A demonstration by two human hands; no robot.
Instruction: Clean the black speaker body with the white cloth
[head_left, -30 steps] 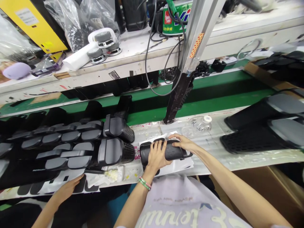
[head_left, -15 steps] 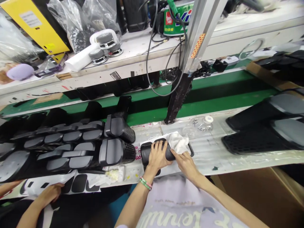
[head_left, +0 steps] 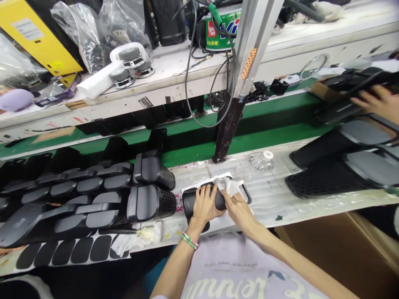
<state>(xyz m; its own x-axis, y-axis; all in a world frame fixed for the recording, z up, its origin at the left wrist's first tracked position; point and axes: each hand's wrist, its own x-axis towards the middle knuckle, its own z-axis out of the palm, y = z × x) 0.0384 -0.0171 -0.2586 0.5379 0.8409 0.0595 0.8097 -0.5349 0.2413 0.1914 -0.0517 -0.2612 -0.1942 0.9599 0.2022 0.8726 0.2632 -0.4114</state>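
My left hand (head_left: 205, 203) is wrapped over a black plastic casing (head_left: 189, 200) and presses it onto the bench. The casing lies on its side on a white sheet (head_left: 218, 224) with black pads. My right hand (head_left: 239, 207) is closed on a crumpled white cloth (head_left: 230, 186) at the casing's right end, touching it. The fingertips are partly hidden in the cloth. Behind it, on the sheet, a black frame-shaped piece (head_left: 248, 196) shows.
Finished-looking black casings with handles (head_left: 146, 201) stand in rows on the left. Larger perforated casings (head_left: 324, 178) lie at right, near a co-worker's hand (head_left: 378, 101). A clear bottle (head_left: 266, 160) lies behind the sheet. A metal post (head_left: 229, 128) rises beyond.
My right hand and the cloth have shifted slightly left, and the cloth is more bunched up. A co-worker's hand has appeared at right with a black object; the hand at lower left has withdrawn.
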